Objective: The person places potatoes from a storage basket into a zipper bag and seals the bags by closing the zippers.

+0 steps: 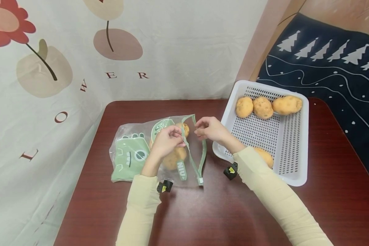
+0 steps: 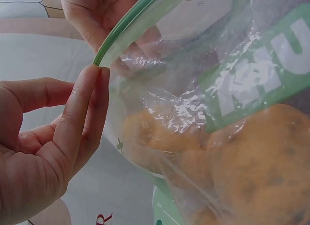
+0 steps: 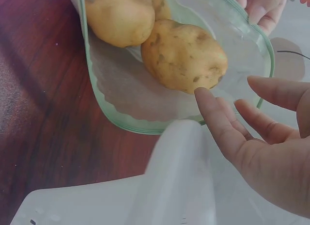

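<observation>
A clear zip bag (image 1: 130,160) with green monster print lies on the table, its green-edged mouth spread toward the right. Inside it sit several potatoes (image 3: 184,55), also visible through the plastic in the left wrist view. My left hand (image 1: 166,141) pinches the upper edge of the mouth, the green zip strip (image 2: 127,25), between thumb and fingers. My right hand (image 1: 210,129) is at the opening with fingers apart and slightly bent, holding nothing. In the right wrist view its fingertips overlap the bag's rim near the closest potato. A white slider (image 1: 201,181) is at the strip's near end.
A white perforated basket (image 1: 305,143) stands to the right, close beside the bag. Three potatoes (image 1: 262,107) lie along its far side, and another potato (image 1: 265,156) is partly hidden by my right forearm. A printed curtain (image 1: 184,51) hangs behind the dark red table (image 1: 233,212).
</observation>
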### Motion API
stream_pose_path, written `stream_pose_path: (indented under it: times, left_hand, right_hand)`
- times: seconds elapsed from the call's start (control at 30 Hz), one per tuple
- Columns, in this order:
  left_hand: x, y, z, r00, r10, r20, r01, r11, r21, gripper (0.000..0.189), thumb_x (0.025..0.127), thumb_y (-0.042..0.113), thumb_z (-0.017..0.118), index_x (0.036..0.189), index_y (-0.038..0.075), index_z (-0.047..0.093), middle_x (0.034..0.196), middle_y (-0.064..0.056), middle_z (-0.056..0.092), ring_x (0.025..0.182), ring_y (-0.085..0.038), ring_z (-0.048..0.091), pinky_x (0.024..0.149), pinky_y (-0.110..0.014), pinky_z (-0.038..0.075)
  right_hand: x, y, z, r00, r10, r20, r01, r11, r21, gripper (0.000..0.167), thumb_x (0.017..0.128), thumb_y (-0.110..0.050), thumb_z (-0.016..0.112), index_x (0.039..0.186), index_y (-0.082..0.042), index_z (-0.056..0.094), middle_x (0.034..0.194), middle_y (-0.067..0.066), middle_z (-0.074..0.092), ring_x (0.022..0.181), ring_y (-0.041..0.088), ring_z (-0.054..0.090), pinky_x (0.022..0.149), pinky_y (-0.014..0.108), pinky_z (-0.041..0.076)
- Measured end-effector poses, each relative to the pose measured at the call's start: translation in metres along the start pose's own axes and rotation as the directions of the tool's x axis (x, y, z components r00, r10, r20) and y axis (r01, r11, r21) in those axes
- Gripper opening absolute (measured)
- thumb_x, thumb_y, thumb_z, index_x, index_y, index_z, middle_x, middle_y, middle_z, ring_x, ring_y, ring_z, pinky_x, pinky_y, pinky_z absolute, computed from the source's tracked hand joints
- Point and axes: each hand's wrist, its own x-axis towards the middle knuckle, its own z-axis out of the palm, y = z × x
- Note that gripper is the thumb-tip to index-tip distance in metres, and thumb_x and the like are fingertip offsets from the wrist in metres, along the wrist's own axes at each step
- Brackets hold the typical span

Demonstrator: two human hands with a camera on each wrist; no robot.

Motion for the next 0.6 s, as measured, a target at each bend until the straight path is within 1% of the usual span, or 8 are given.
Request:
stream_pose_path:
  times: [0.03, 0.17, 0.23, 0.33, 0.43, 0.47, 0.53, 0.6]
  left_hand:
    - [0.000, 0.000, 0.000, 1.000, 0.002, 0.001, -0.002, 1.000, 0.006, 0.016, 0.079, -0.010, 0.053, 0.095, -0.009, 0.054, 0.080, -0.013, 0.056, 0.063, -0.015, 0.063, 0.066, -0.027, 0.060]
    - [0.000, 0.000, -0.001, 1.000, 0.001, 0.003, -0.001, 1.000, 0.004, 0.016, 0.079, -0.010, 0.053, 0.095, -0.010, 0.055, 0.080, -0.013, 0.056, 0.063, -0.015, 0.063, 0.066, -0.027, 0.060]
    - [0.000, 0.000, -0.001, 1.000, -0.001, 0.001, 0.001, 1.000, 0.003, 0.016, 0.079, -0.010, 0.053, 0.095, -0.010, 0.055, 0.080, -0.013, 0.056, 0.063, -0.014, 0.063, 0.065, -0.027, 0.060]
    - [0.000, 0.000, -0.001, 1.000, 0.000, 0.000, 0.000, 1.000, -0.007, 0.015, 0.079, -0.011, 0.053, 0.094, -0.011, 0.054, 0.079, -0.013, 0.056, 0.062, -0.013, 0.062, 0.065, -0.026, 0.060]
    - [0.000, 0.001, -0.001, 1.000, -0.001, 0.000, 0.001, 1.000, -0.013, 0.015, 0.079, -0.011, 0.052, 0.094, -0.011, 0.054, 0.079, -0.013, 0.055, 0.061, -0.012, 0.062, 0.064, -0.026, 0.059]
    - [0.000, 0.001, -0.001, 1.000, -0.002, -0.001, 0.002, 1.000, -0.016, 0.015, 0.079, -0.011, 0.052, 0.094, -0.011, 0.054, 0.078, -0.013, 0.055, 0.061, -0.012, 0.062, 0.064, -0.026, 0.059]
    - [0.000, 0.001, -0.001, 1.000, -0.005, -0.002, 0.005, 1.000, -0.015, 0.016, 0.078, -0.012, 0.051, 0.094, -0.011, 0.054, 0.078, -0.013, 0.055, 0.060, -0.011, 0.061, 0.064, -0.025, 0.059]
    - [0.000, 0.001, -0.001, 1.000, -0.010, -0.003, 0.010, 1.000, -0.021, 0.016, 0.078, -0.012, 0.051, 0.094, -0.012, 0.053, 0.078, -0.013, 0.054, 0.059, -0.011, 0.061, 0.064, -0.025, 0.059]
  right_hand:
    - [0.000, 0.000, 0.000, 1.000, 0.005, 0.003, -0.005, 1.000, 0.004, 0.027, 0.083, 0.008, 0.055, 0.107, 0.017, 0.049, 0.077, 0.011, 0.055, 0.069, 0.017, 0.059, 0.072, 0.040, 0.059]
    - [0.000, -0.003, -0.001, 1.000, 0.011, 0.007, -0.011, 1.000, 0.004, 0.028, 0.083, 0.008, 0.055, 0.109, 0.017, 0.049, 0.077, 0.011, 0.055, 0.077, 0.033, 0.059, 0.077, 0.049, 0.056]
    - [-0.001, -0.006, -0.001, 1.000, 0.011, 0.006, -0.011, 1.000, 0.004, 0.026, 0.083, 0.007, 0.055, 0.107, 0.016, 0.050, 0.077, 0.011, 0.056, 0.080, 0.036, 0.059, 0.076, 0.049, 0.056]
    - [-0.002, -0.010, -0.002, 1.000, 0.005, 0.003, -0.005, 1.000, 0.002, 0.025, 0.084, 0.007, 0.055, 0.106, 0.015, 0.050, 0.081, 0.018, 0.057, 0.074, 0.030, 0.060, 0.069, 0.041, 0.059]
    - [-0.004, -0.014, -0.003, 1.000, 0.000, -0.003, 0.000, 1.000, 0.001, 0.024, 0.084, 0.007, 0.055, 0.106, 0.015, 0.051, 0.085, 0.023, 0.057, 0.070, 0.027, 0.060, 0.063, 0.035, 0.060]
    - [-0.004, -0.015, -0.003, 1.000, -0.001, -0.004, 0.001, 1.000, 0.002, 0.025, 0.084, 0.007, 0.055, 0.107, 0.015, 0.051, 0.086, 0.024, 0.056, 0.070, 0.027, 0.060, 0.064, 0.037, 0.060]
    - [-0.006, -0.017, -0.004, 1.000, -0.002, -0.009, 0.002, 1.000, -0.001, 0.024, 0.084, 0.006, 0.056, 0.106, 0.014, 0.052, 0.084, 0.021, 0.058, 0.072, 0.031, 0.060, 0.067, 0.041, 0.060]
    - [-0.008, -0.019, -0.005, 1.000, -0.003, -0.008, 0.003, 1.000, -0.005, 0.024, 0.084, 0.006, 0.055, 0.106, 0.014, 0.052, 0.084, 0.020, 0.058, 0.073, 0.032, 0.060, 0.069, 0.045, 0.059]
